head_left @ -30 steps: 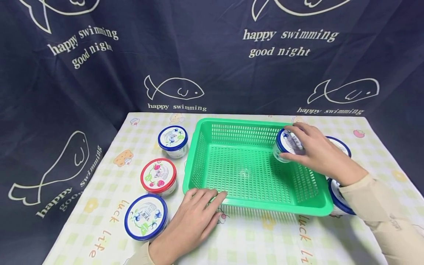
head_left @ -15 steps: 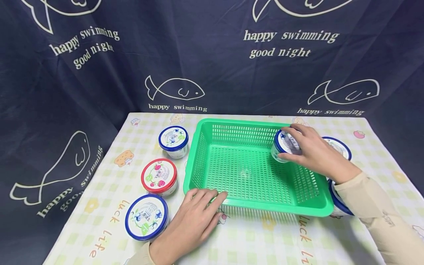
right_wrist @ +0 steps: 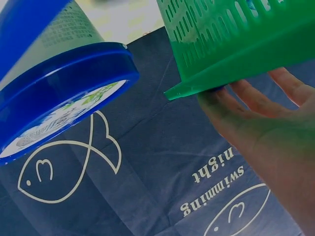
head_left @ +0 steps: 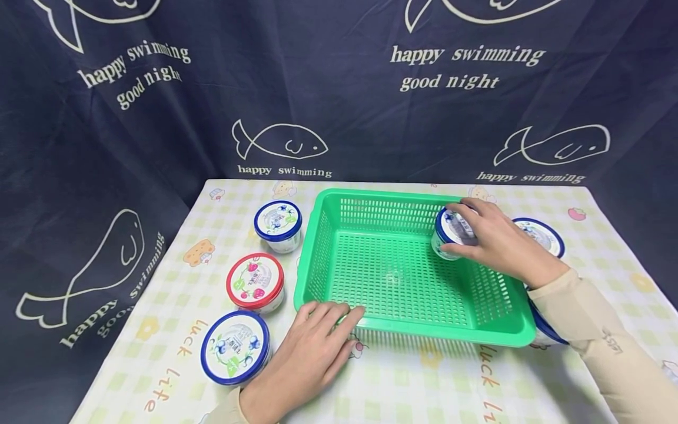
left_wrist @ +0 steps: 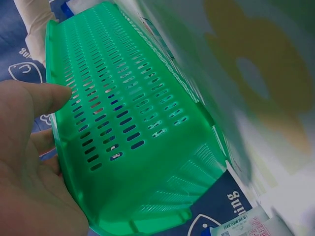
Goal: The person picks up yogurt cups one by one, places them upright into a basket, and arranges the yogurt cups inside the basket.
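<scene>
In the head view my right hand grips a blue-lidded tub with blueberries on its lid. The fingers lie across the lid's far side and the thumb at its near side. That tub is upright within the right part of a green plastic basket. At the basket's near left corner, my left hand holds the rim. Its thumb lies against the perforated outer wall in the left wrist view, with the other fingers reaching over the rim. The right wrist view shows the right hand partly behind the basket's edge.
Left of the basket stand a small blue-lidded tub, a red-lidded tub and a larger blue-lidded tub. Further blue-lidded tubs stand right of the basket, partly hidden by my right arm. A dark curtain hangs behind the table.
My right hand has shifted slightly left with the blue-lidded tub inside the basket. The left hand and the basket have stayed in place.
</scene>
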`<state>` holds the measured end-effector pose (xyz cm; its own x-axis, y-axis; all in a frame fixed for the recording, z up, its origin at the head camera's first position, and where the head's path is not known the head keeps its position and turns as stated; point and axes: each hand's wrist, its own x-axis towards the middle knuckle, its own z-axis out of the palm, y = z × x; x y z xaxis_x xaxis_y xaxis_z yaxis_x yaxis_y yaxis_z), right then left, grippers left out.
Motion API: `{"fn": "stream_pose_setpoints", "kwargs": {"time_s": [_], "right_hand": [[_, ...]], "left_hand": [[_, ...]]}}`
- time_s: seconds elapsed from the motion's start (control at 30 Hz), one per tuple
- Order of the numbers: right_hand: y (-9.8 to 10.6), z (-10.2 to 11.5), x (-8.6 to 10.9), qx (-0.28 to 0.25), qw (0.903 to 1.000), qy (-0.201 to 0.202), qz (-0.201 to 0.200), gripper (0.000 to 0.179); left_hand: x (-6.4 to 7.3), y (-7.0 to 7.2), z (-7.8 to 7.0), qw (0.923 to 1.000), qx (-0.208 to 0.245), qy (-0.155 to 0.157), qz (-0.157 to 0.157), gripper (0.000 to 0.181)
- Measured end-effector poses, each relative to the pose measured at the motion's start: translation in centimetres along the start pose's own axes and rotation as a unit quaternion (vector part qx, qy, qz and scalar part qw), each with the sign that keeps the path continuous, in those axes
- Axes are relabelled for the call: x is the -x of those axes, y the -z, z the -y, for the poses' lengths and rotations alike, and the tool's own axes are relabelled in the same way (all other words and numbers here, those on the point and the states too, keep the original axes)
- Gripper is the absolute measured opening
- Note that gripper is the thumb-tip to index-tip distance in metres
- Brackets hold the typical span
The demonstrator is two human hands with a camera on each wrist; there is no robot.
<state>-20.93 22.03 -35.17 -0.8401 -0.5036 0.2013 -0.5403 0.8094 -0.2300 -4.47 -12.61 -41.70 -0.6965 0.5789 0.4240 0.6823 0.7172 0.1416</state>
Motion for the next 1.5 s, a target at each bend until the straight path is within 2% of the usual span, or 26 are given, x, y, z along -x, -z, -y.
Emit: {"fn": "stream_pose_setpoints", "kwargs": {"time_s": [0.2, 0.37, 0.53, 0.83, 1.03, 1.33, 1.5], "right_hand": [[-0.30, -0.04, -0.23, 0.001, 0.9999, 0.012, 0.011, 0.076], [-0.46, -0.05, -0.39, 0.010, 0.9995, 0.016, 0.025, 0.080], [-0.70, 0.00, -0.58, 0.012, 0.9993, 0.026, 0.024, 0.083], [-0.66, 0.27, -0.62, 0.020, 0.9980, 0.013, 0.059, 0.087], [-0.75, 0.06, -0.54, 0.024, 0.9984, 0.017, 0.048, 0.092], [-0.90, 0.39, -0.17, 0.034, 0.9986, 0.037, 0.014, 0.090], [-0.84, 0.57, 0.04, 0.041, 0.9981, 0.043, 0.013, 0.093]], "left_hand": [[-0.04, 0.04, 0.02, 1.0000, 0.000, 0.001, 0.003, 0.050], [-0.11, -0.03, -0.02, 1.0000, -0.001, 0.000, 0.003, 0.045], [-0.09, 0.00, -0.02, 1.0000, 0.002, -0.001, 0.001, 0.045], [-0.17, -0.04, 0.08, 1.0000, 0.003, -0.005, -0.002, 0.045], [-0.15, -0.09, 0.06, 1.0000, 0.001, -0.003, 0.003, 0.045], [-0.12, -0.01, 0.00, 1.0000, 0.001, -0.002, 0.001, 0.045], [-0.07, -0.03, -0.02, 1.0000, -0.002, -0.001, 0.000, 0.045]]}}
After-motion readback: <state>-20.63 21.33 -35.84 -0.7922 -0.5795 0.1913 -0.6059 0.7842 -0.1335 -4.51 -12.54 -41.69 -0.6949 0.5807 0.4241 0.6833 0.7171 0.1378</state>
